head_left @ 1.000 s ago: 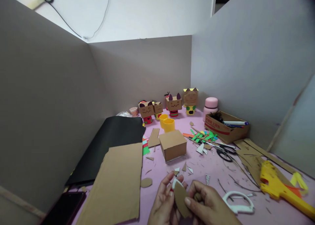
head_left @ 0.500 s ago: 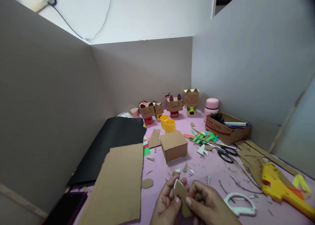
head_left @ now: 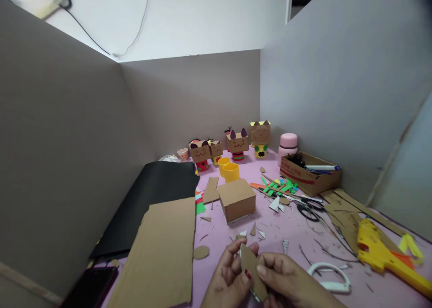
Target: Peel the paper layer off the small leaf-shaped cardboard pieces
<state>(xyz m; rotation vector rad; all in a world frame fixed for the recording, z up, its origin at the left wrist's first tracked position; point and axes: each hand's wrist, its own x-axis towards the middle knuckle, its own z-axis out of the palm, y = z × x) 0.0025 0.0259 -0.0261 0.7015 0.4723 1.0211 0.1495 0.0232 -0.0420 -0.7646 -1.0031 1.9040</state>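
Observation:
A small pointed, leaf-shaped cardboard piece (head_left: 254,272) is held low at the front, between both hands. My left hand (head_left: 227,274) grips it from the left, thumb flat on its face and fingers behind. From the right, my right hand (head_left: 281,274) pinches its edge between thumb and fingers. Part of the piece's lower end is covered by the fingers. Just beyond the hands sits a closed cardboard box (head_left: 237,201). An eight-sided cardboard scrap (head_left: 201,252) lies left of my left hand, and white scissor handles (head_left: 332,285) lie to the right of my right hand.
Left are a cardboard sheet (head_left: 165,249), black sheets (head_left: 151,195) and a phone (head_left: 89,287). Right are a yellow glue gun (head_left: 374,249), black-handled scissors (head_left: 308,211) and an open box of pens (head_left: 312,180). Yellow rings (head_left: 231,172) and box-headed figures (head_left: 238,144) stand behind.
The cardboard piece has turned and tilted in my hands, now showing more of its edge. My right hand has shifted slightly. The whole view has moved a little.

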